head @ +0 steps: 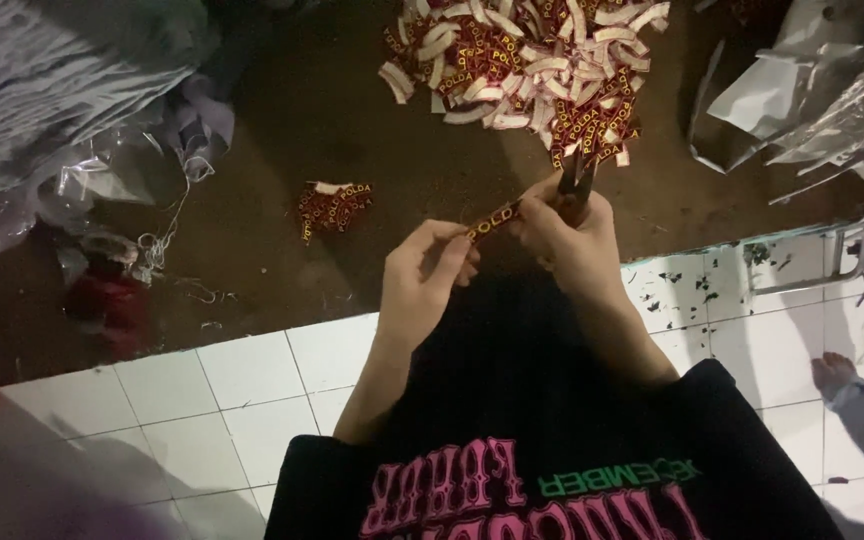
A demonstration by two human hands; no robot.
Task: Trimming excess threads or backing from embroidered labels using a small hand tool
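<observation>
Left hand (422,275) pinches one end of a dark red woven label strip (492,220), fingers closed on it. Right hand (562,235) is closed around small dark scissors (577,180), blades at the strip's other end, just above both hands. Big pile of cut labels (522,70) lies beyond the right hand; small label pile (334,207) sits left of the left hand, all on the dark surface (282,120).

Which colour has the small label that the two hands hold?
The label is dark red with yellow lettering, seen in the head view.
</observation>
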